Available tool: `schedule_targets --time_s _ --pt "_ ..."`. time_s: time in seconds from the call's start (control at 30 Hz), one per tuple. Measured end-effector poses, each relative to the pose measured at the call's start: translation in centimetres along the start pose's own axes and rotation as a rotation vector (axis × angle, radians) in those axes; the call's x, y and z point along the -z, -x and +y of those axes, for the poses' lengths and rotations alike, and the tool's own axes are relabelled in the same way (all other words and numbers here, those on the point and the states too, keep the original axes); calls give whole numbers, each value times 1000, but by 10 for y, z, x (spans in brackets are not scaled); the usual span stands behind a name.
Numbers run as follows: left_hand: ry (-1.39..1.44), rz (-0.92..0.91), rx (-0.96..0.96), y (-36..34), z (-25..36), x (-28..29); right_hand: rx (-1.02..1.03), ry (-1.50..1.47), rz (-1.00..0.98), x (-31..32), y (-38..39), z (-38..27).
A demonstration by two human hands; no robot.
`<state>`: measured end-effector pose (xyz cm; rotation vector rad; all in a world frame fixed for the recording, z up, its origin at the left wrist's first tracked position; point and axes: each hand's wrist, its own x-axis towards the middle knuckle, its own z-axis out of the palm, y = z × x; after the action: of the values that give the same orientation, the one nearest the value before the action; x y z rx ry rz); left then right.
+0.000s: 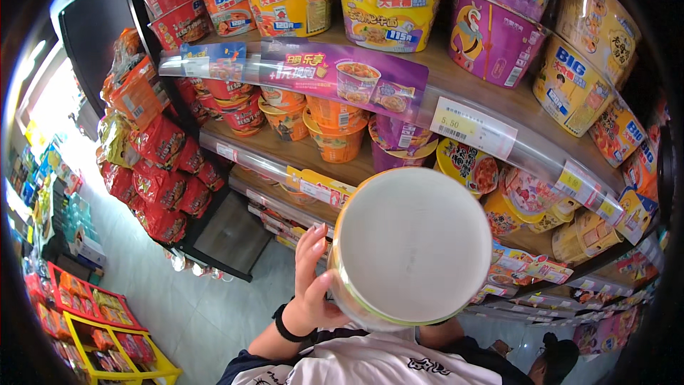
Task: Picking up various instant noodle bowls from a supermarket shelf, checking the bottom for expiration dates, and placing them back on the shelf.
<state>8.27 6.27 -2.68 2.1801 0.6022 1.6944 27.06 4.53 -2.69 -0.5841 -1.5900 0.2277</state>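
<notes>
A large round instant noodle tub (413, 246) is raised close in front of me. Its plain white base faces up at the view, and a strip of yellow-orange and green side shows at the left. My left hand (313, 278), with a dark band at the wrist, closes on the left side of the tub, thumb and fingers against the wall. Behind the tub my right hand is hidden; only a bit of the right wrist (439, 329) shows below its lower right edge.
Ahead, a shelf (427, 60) carries stacked noodle tubs, including a yellow tub (388, 11) and a purple tub (491, 36). A lower shelf (342, 160) holds more tubs. Red noodle packs (160, 178) hang at left. A yellow rack (114, 349) stands lower left; another person (556, 360) is lower right.
</notes>
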Motion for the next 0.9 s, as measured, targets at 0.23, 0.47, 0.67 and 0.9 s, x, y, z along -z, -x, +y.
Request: schedule_targets --time_s 0.23,0.47,0.67,0.9 --pt "2 -311 95 -10 -3 4 -67 -39 42 1 5 -7" --pt "-47 -162 -199 -24 -2 1 -183 -225 135 -10 21 -4" --pt "-17 -194 -197 -26 -2 -4 -252 -598 308 -20 46 5" --pt "62 -235 95 -1 -29 -2 -246 300 107 -5 -8 -17"
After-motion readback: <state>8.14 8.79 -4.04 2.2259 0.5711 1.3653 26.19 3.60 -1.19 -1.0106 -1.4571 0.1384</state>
